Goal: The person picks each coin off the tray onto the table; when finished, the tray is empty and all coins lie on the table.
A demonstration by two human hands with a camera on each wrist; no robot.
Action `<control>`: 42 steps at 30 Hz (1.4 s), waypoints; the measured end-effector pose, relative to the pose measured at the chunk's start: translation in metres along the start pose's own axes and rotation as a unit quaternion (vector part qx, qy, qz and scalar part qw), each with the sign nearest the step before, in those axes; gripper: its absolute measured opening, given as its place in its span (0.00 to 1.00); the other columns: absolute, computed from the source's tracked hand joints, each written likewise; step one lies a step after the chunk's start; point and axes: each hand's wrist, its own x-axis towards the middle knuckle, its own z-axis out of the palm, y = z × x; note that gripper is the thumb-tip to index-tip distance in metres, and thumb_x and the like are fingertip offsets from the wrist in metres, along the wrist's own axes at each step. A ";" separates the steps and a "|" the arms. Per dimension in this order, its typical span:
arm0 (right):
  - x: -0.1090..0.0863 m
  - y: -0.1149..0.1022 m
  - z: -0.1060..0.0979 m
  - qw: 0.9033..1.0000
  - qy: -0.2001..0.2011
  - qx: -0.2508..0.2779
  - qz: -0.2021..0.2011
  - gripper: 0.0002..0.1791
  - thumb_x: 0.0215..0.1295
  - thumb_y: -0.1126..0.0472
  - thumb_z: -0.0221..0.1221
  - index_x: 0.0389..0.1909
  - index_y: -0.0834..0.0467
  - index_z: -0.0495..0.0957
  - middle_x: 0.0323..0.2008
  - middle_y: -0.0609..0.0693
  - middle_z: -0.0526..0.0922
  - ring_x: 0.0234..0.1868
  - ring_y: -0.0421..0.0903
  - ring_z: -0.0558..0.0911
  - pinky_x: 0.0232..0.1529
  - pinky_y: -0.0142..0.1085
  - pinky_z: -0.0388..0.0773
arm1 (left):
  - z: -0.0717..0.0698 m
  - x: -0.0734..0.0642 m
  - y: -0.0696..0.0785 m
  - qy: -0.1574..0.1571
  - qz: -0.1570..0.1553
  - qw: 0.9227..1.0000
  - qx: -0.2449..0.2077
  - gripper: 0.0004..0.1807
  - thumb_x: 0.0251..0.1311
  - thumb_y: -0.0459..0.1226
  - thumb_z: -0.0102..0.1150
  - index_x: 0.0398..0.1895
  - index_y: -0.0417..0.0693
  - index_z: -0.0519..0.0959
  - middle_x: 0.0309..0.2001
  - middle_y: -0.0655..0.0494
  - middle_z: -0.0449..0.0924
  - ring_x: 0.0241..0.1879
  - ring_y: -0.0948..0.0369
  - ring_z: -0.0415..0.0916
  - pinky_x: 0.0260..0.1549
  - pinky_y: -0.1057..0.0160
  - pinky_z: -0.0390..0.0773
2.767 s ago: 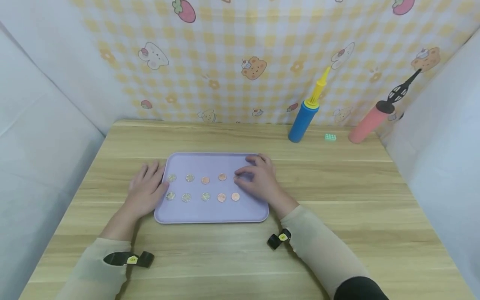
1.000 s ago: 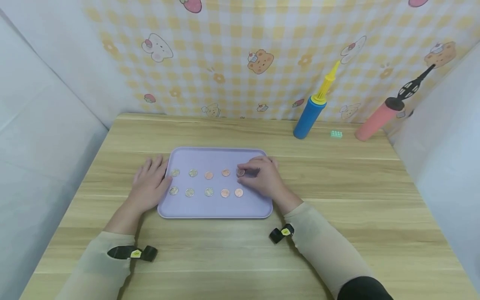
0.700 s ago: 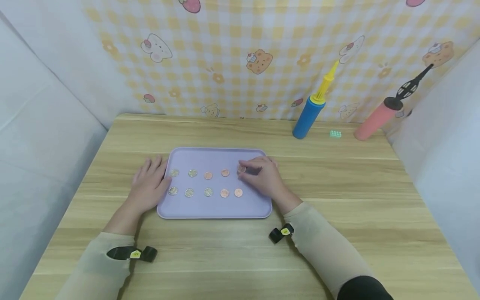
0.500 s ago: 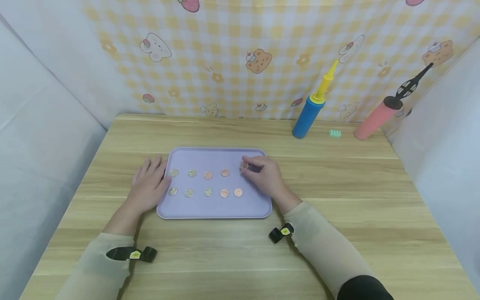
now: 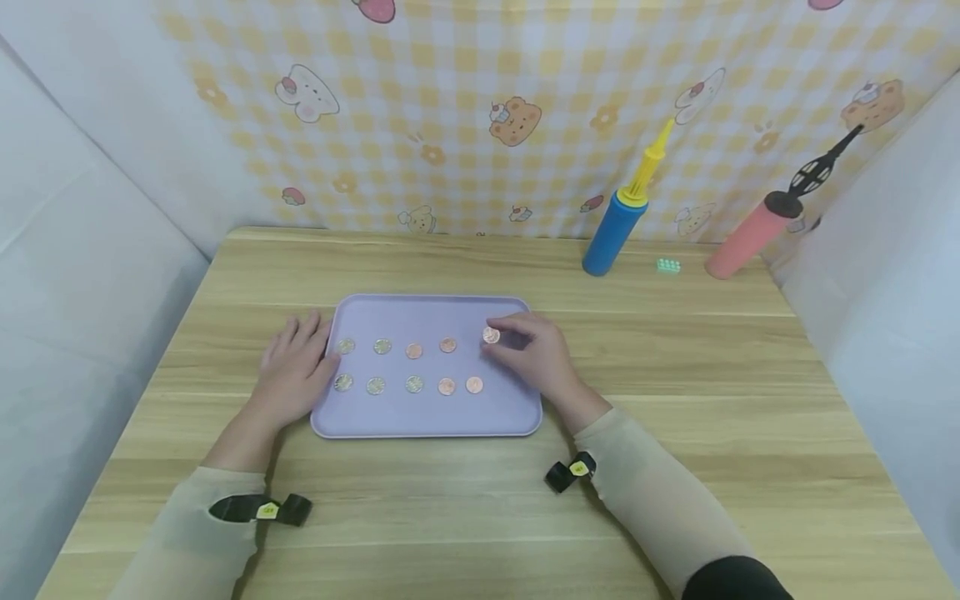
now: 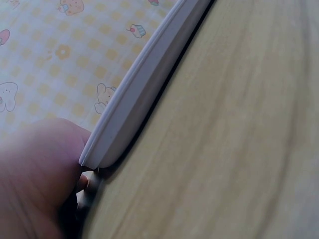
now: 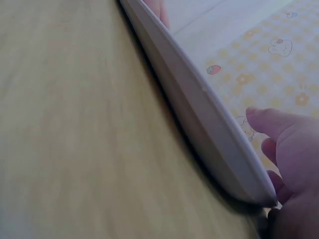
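Observation:
A lavender tray [image 5: 427, 422] lies on the table, bearing two rows of small coins. Silvery-gold coins, such as this one [image 5: 376, 386], fill the left part, and copper ones, such as this one [image 5: 474, 385], the right part. Between thumb and index finger, my right hand [image 5: 536, 350] pinches a copper coin [image 5: 491, 335] over the tray's right side, its face turned toward the head camera. At the left rim rests my left hand [image 5: 295, 372], fingers extended on the table and thumb at the tray's edge. Both wrist views show the tray's side wall [image 6: 134, 94] beside the hands; the pinched coin is hidden there.
Toward the back right stand a blue hand pump [image 5: 615, 231] with a yellow nozzle and a pink cylinder [image 5: 750, 242] with a black top. A small mint-green studded block [image 5: 668, 266] lies between them. A checked cloth [image 5: 450, 125] hangs behind the wooden table [image 5: 420, 517].
My right hand has moved slightly right and back with the pinched coin, which has turned to show its face. My left hand stays at the tray's edge. The head view has shifted slightly.

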 end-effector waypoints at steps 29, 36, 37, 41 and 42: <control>-0.018 0.033 -0.055 0.992 0.064 -0.112 -0.011 0.18 0.58 0.61 0.80 0.49 0.60 0.90 0.52 0.59 0.88 0.59 0.59 0.78 0.64 0.55 0.66 | -0.002 -0.001 0.002 -0.003 -0.004 1.000 0.008 0.35 0.82 0.46 0.41 0.84 0.36 0.56 0.84 0.29 0.43 0.81 0.27 0.32 0.74 0.24 0.32; -0.020 0.035 -0.061 0.989 0.063 -0.131 0.008 0.19 0.59 0.61 0.79 0.50 0.59 0.90 0.54 0.62 0.86 0.62 0.63 0.74 0.64 0.58 0.61 | -0.001 0.000 0.002 0.001 0.000 1.000 0.010 0.35 0.82 0.46 0.42 0.84 0.36 0.56 0.84 0.29 0.43 0.81 0.27 0.33 0.74 0.25 0.33; -0.021 0.035 -0.062 0.989 0.061 -0.134 0.012 0.19 0.59 0.61 0.79 0.50 0.59 0.90 0.54 0.62 0.86 0.62 0.63 0.74 0.64 0.58 0.61 | 0.000 0.001 0.001 0.001 0.001 1.000 0.011 0.35 0.82 0.46 0.42 0.84 0.36 0.56 0.84 0.29 0.43 0.81 0.27 0.33 0.74 0.24 0.33; -0.021 0.034 -0.064 0.988 0.052 -0.143 0.039 0.18 0.60 0.59 0.79 0.50 0.59 0.90 0.56 0.64 0.84 0.65 0.64 0.72 0.67 0.59 0.57 | 0.000 0.001 0.000 0.002 0.003 1.000 0.010 0.35 0.82 0.47 0.41 0.84 0.37 0.56 0.84 0.30 0.43 0.81 0.27 0.33 0.74 0.24 0.32; -0.021 0.034 -0.064 0.987 0.049 -0.146 0.047 0.18 0.60 0.59 0.79 0.50 0.59 0.90 0.57 0.64 0.84 0.65 0.64 0.71 0.68 0.60 0.57 | 0.001 0.001 -0.001 0.002 0.003 1.000 0.010 0.35 0.82 0.47 0.41 0.84 0.37 0.56 0.84 0.30 0.43 0.81 0.27 0.32 0.74 0.24 0.32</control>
